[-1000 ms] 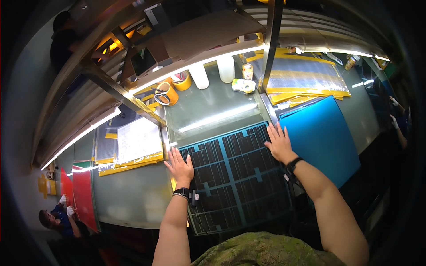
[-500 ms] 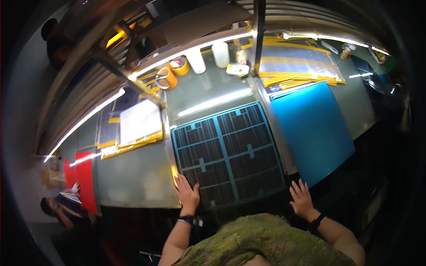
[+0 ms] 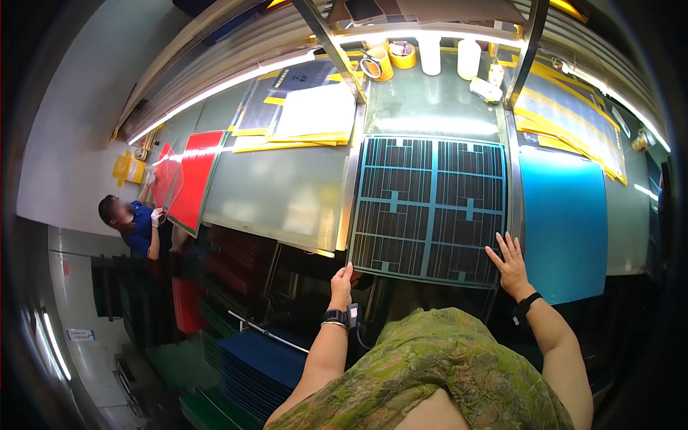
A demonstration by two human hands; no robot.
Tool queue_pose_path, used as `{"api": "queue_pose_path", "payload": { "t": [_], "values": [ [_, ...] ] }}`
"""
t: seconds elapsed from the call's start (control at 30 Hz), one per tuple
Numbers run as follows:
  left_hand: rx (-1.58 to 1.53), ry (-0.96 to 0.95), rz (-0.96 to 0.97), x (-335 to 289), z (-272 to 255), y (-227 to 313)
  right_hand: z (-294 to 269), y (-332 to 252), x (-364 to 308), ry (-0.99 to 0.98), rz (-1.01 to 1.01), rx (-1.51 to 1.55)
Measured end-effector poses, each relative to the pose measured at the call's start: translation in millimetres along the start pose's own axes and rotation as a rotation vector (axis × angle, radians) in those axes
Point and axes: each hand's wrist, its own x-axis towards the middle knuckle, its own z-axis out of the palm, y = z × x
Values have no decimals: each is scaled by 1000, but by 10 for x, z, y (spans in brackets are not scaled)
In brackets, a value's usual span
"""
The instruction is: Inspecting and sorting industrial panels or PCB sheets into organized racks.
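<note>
Here's the panel [image 3: 430, 204], dark with blue bars, lying flat on the desk [image 3: 401, 107] between the left rail [image 3: 350, 201] and the right rail [image 3: 514, 172], its front edge close to the desk's front edge. Both hands are on duty at the near corners! The left hand [image 3: 342, 283] is at the front-left corner, fingers curled, thumb at the edge; whether that grip pinches the panel or merely rests there, I cannot tell. Over at the front-right corner, the right hand [image 3: 510, 266] is spread wide, its grip open and holding nothing, fingertips at the panel's side edge beside the rail.

So where do we stand? Laying the panel down looks done, and it sits roughly square to the rails. My call is that placing or aligning is the step in hand; finishing touches cannot be ruled in or out. Neither hand is clear of the near corners yet. To the right, past the rail, the blue sheet [image 3: 562, 226] lies flat, reaching the desk's front edge, with neither hand holding it.
</note>
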Motion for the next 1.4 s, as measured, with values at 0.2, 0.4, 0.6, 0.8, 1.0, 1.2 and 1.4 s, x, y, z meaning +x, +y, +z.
{"api": "queue_pose_path", "payload": {
  "t": [0.2,0.4,0.6,0.8,1.0,1.2,1.4],
  "values": [
    [26,94,281,5,57,123,-212,37,97,93,-102,-25],
    [162,155,982,-1180,280,2292,-1530,63,589,427,-63,916],
    [575,-82,1121,-1217,825,2239,-1771,644,1297,637,375,1489],
    [1357,-118,1200,-537,1634,1293,-639,1888,1665,369,601,1056],
    [1561,-71,765,-16,1386,545,-292,1604,255,679,855,144],
    [1596,-63,725,38,1438,667,185,1257,-1952,910,1880,96],
    [1646,-44,737,-115,1556,839,927,1299,-2270,1160,1547,1116]
  ]
}}
